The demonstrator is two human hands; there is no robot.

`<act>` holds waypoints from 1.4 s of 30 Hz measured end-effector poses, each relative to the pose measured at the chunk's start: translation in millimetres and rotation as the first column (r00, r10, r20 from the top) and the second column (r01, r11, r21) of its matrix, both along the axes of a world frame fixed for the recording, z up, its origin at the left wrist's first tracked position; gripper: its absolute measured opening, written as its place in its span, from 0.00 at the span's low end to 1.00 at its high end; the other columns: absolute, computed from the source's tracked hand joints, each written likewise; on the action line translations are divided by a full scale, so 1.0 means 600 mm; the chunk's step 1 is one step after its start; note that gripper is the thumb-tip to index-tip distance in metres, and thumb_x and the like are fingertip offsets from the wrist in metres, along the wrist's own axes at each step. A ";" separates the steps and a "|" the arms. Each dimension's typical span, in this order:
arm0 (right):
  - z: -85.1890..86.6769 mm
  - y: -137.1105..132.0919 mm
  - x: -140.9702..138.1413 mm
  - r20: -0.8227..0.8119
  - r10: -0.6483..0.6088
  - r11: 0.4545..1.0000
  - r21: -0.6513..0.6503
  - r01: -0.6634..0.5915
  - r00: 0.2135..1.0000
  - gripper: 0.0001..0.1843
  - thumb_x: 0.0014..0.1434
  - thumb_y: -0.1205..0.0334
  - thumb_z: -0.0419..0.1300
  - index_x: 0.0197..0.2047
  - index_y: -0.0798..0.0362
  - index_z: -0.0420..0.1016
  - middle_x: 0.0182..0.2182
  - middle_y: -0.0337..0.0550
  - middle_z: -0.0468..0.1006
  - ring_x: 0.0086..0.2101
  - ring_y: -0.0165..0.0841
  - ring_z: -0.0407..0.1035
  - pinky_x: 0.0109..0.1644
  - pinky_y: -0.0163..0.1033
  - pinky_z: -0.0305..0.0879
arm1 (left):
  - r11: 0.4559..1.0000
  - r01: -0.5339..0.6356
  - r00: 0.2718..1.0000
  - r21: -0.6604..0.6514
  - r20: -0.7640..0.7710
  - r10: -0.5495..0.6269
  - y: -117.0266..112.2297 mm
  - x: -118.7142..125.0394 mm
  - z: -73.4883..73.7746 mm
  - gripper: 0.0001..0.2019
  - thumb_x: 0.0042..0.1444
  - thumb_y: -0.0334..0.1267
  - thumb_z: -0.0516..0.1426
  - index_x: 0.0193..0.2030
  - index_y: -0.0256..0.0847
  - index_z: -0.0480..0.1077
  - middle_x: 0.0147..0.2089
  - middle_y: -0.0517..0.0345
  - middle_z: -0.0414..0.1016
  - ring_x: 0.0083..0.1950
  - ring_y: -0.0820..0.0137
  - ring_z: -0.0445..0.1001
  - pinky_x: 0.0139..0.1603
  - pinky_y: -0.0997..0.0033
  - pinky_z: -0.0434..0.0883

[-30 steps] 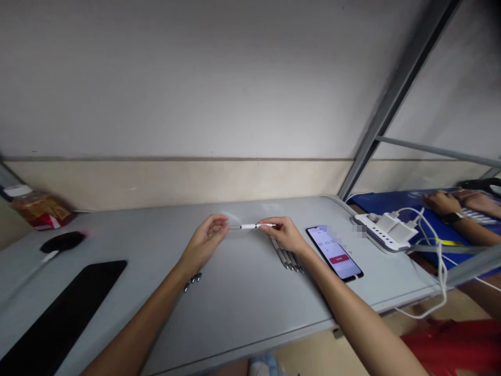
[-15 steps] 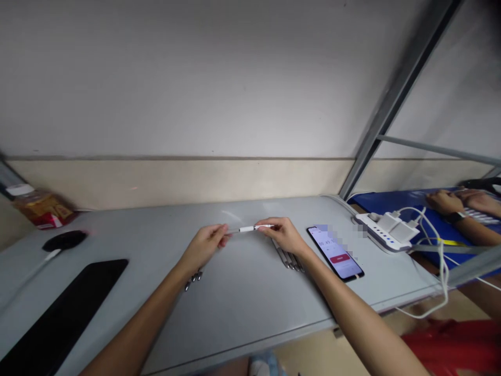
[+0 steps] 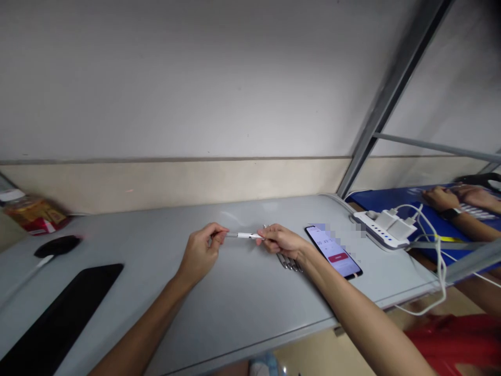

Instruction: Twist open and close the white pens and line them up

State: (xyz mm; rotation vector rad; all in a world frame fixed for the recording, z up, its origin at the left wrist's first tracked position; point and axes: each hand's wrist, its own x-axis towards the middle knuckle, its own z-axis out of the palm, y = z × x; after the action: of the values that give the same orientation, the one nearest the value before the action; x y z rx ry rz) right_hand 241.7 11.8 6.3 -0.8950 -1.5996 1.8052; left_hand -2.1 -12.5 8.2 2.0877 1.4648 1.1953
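At the far left edge of your counter, a red and yellow packet lies against the wall. Just in front of it sits a small black oval device with a white cable running off to the left, and nearer to you lies a long, flat black slab.

Your left hand is near the middle of the counter, its grip pinched narrow on the left end of the white pen. At this size I take it for a pen, though it may only be a slim white barrel. It hangs level, just above the counter, bridging the gap between your two hands. Your right hand closes its grip on the other end, fingertips tight around the barrel.

Under that right hand, a few grey pens lie side by side on the counter. Just to their right lies a phone, its screen lit. Further right, a white power strip sits at the counter's end with chargers plugged in and white cables looping down. Beyond it, another person's hands rest on a blue surface.
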 end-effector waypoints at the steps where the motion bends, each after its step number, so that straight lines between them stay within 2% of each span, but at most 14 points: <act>1: 0.001 0.001 0.002 -0.020 0.009 0.999 -0.047 -0.010 1.000 0.19 0.57 0.46 0.58 0.31 0.57 0.72 0.14 0.27 0.48 0.17 0.23 0.40 0.21 0.33 0.38 | 1.000 0.008 1.000 0.018 -0.007 -0.008 0.000 0.000 0.001 0.11 0.60 0.42 0.51 0.35 0.41 0.72 0.26 0.62 0.70 0.28 0.73 0.66 0.29 0.74 0.61; 3: 0.004 0.001 0.004 -0.031 0.006 0.998 -0.067 -0.008 0.999 0.19 0.57 0.47 0.58 0.32 0.57 0.73 0.14 0.27 0.47 0.17 0.23 0.39 0.21 0.33 0.39 | 0.998 0.037 0.999 0.046 -0.019 -0.036 0.001 0.001 0.003 0.11 0.61 0.41 0.51 0.36 0.41 0.72 0.29 0.61 0.72 0.30 0.72 0.69 0.32 0.73 0.63; 6: 0.012 -0.002 0.005 0.028 -0.101 0.985 0.141 0.096 0.995 0.19 0.58 0.47 0.58 0.34 0.57 0.76 0.16 0.30 0.53 0.19 0.24 0.45 0.23 0.33 0.41 | 0.995 0.083 0.994 0.050 -0.073 -0.079 0.000 0.000 0.009 0.10 0.62 0.42 0.51 0.37 0.41 0.70 0.32 0.60 0.72 0.34 0.71 0.70 0.35 0.72 0.64; 10: 0.025 -0.011 -0.001 0.111 -0.234 0.863 0.481 0.153 0.966 0.20 0.58 0.46 0.58 0.35 0.56 0.77 0.20 0.34 0.60 0.22 0.25 0.51 0.26 0.33 0.46 | 0.984 0.178 0.947 -0.016 -0.270 -0.176 -0.006 0.002 0.012 0.11 0.64 0.42 0.48 0.40 0.42 0.69 0.36 0.59 0.72 0.38 0.70 0.69 0.40 0.70 0.64; 14: 0.025 -0.016 -0.005 0.167 -0.256 0.794 0.598 0.108 0.952 0.22 0.60 0.45 0.56 0.34 0.57 0.78 0.22 0.36 0.63 0.25 0.26 0.53 0.28 0.33 0.49 | 0.976 0.218 0.878 -0.021 -0.432 -0.206 -0.005 0.002 0.002 0.13 0.66 0.36 0.43 0.40 0.42 0.68 0.35 0.58 0.70 0.37 0.69 0.67 0.39 0.69 0.63; 18: 0.016 -0.014 0.000 0.203 -0.121 0.921 0.389 0.033 0.972 0.24 0.60 0.44 0.55 0.33 0.57 0.77 0.17 0.33 0.58 0.20 0.24 0.49 0.25 0.33 0.44 | 0.968 0.180 0.818 0.176 -0.574 -0.048 -0.002 0.003 -0.002 0.15 0.62 0.26 0.42 0.33 0.40 0.67 0.29 0.57 0.68 0.34 0.67 0.63 0.37 0.66 0.59; 21: 0.014 -0.011 0.001 0.098 -0.064 0.980 0.197 0.044 0.993 0.22 0.60 0.45 0.56 0.33 0.57 0.78 0.14 0.31 0.56 0.18 0.23 0.46 0.23 0.33 0.43 | 0.954 0.193 0.802 0.228 -0.597 -0.020 -0.008 0.010 0.004 0.15 0.62 0.26 0.42 0.31 0.40 0.66 0.30 0.56 0.70 0.35 0.66 0.63 0.38 0.65 0.58; 25: 0.015 -0.003 -0.004 -0.194 -0.208 0.977 0.013 0.214 0.959 0.14 0.54 0.52 0.65 0.30 0.57 0.77 0.18 0.35 0.66 0.21 0.24 0.57 0.27 0.31 0.53 | 0.967 0.190 0.838 0.170 -0.541 -0.070 -0.019 0.024 0.014 0.12 0.66 0.35 0.44 0.40 0.40 0.67 0.36 0.56 0.73 0.39 0.67 0.65 0.42 0.65 0.59; 28: 0.015 0.005 -0.004 -0.467 -0.350 0.936 -0.200 0.288 0.812 0.11 0.54 0.55 0.66 0.35 0.54 0.75 0.30 0.39 0.73 0.30 0.26 0.66 0.35 0.32 0.63 | 0.971 0.220 0.846 0.094 -0.515 -0.142 -0.022 0.025 0.017 0.13 0.67 0.41 0.44 0.48 0.42 0.67 0.44 0.57 0.74 0.46 0.67 0.67 0.49 0.63 0.59; 30: 0.014 0.010 0.001 -0.581 -0.389 0.919 -0.301 0.255 0.715 0.11 0.57 0.55 0.63 0.40 0.52 0.73 0.29 0.37 0.71 0.29 0.27 0.66 0.34 0.33 0.65 | 0.981 0.179 0.842 0.075 -0.528 -0.113 -0.018 0.019 0.015 0.15 0.67 0.43 0.43 0.49 0.43 0.67 0.46 0.56 0.74 0.49 0.66 0.67 0.50 0.62 0.59; 33: 0.014 0.013 0.011 -0.659 -0.400 0.913 -0.350 0.211 0.637 0.11 0.59 0.57 0.61 0.45 0.48 0.70 0.20 0.30 0.60 0.19 0.23 0.54 0.20 0.27 0.54 | 0.995 -0.038 0.799 0.093 -0.596 0.086 -0.004 0.002 0.008 0.16 0.66 0.44 0.42 0.45 0.41 0.69 0.47 0.53 0.73 0.50 0.62 0.67 0.50 0.58 0.60; 36: 0.014 0.014 0.017 -0.684 -0.380 0.923 -0.327 0.204 0.623 0.16 0.61 0.60 0.60 0.52 0.40 0.66 0.19 0.28 0.54 0.16 0.22 0.45 0.16 0.25 0.39 | 0.960 -0.252 0.679 0.122 -0.685 0.265 0.009 -0.016 0.000 0.15 0.63 0.42 0.45 0.45 0.40 0.69 0.48 0.48 0.72 0.51 0.56 0.65 0.47 0.56 0.61; 39: 0.013 0.013 0.017 -0.676 -0.360 0.931 -0.299 0.208 0.642 0.18 0.60 0.60 0.60 0.52 0.36 0.64 0.20 0.28 0.51 0.16 0.22 0.42 0.17 0.26 0.36 | 0.927 -0.358 0.611 0.114 -0.722 0.325 0.016 -0.028 -0.004 0.15 0.61 0.41 0.45 0.46 0.40 0.69 0.48 0.46 0.71 0.51 0.54 0.65 0.44 0.56 0.63; 42: 0.013 0.013 0.017 -0.669 -0.360 0.932 -0.288 0.220 0.650 0.18 0.60 0.60 0.60 0.53 0.36 0.63 0.20 0.28 0.50 0.17 0.22 0.41 0.17 0.26 0.35 | 0.915 -0.394 0.595 0.085 -0.735 0.325 0.017 -0.032 -0.003 0.15 0.61 0.41 0.45 0.46 0.40 0.68 0.48 0.45 0.71 0.51 0.53 0.65 0.42 0.57 0.64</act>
State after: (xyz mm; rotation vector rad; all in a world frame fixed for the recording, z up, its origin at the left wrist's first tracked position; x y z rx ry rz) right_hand 251.7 19.7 14.1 -0.3835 -0.7452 1.7590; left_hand -21.4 -2.1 6.3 2.4119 2.3368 0.3037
